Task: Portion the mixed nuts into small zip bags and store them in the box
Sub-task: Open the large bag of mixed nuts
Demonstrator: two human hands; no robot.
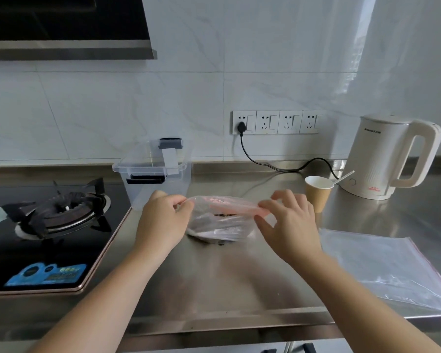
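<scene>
Steel table (214, 284), both your hands over its middle. Your left hand (161, 220) pinches the left end of the zip bag (222, 220), fingers curled on the pink zip strip. Your right hand (288, 222) pinches the strip's right end between thumb and fingertips, other fingers spread loose. Hands apart, bag stretched between them. Bag sits on the table, mouth up, blurred; dark stuff inside low down, can't tell if it's nuts.

Clear box (161, 179) stands at the table's back left, just behind your left hand, next to the stove (54, 225). Its lid (150, 159) lies on top, slightly tilted, grey latches at front and back; can't tell if latched.

Paper cup (318, 192) just behind your right hand, white stick (344, 178) leaning over its rim. White kettle (390, 159) at the back right, near the cup. Black cord (265, 164) runs from the wall socket (243, 122) along the table's back edge towards the kettle.

Flat empty bag (382, 266) with a red zip edge lies at the right edge of the table, near your right forearm, not touching it.
</scene>
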